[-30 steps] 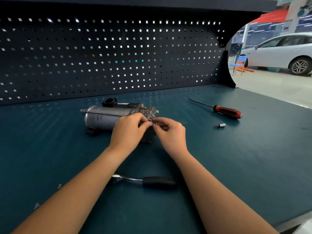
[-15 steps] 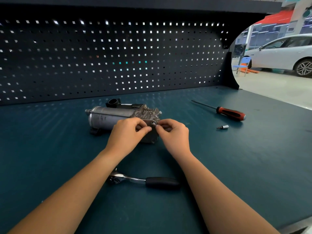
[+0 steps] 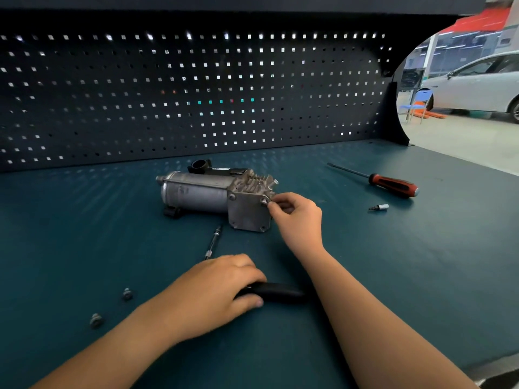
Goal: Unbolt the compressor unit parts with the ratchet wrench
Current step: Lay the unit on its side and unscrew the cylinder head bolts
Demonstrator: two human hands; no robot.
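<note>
Our right hand [image 3: 297,217] pinches a bolt [image 3: 265,202] on the compressor [image 3: 196,192]; below it, our left hand [image 3: 213,293] grips the ratchet [image 3: 276,292].

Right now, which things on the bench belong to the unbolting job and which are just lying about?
In use: compressor unit, corner bolt pinched by right hand, ratchet wrench gripped by left hand.
Lying about: screwdriver, bit socket, thin rod, two loose bolts.

left hand [image 3: 213,293] | off compressor [image 3: 196,193] | now grips ratchet wrench [image 3: 276,292]
</note>
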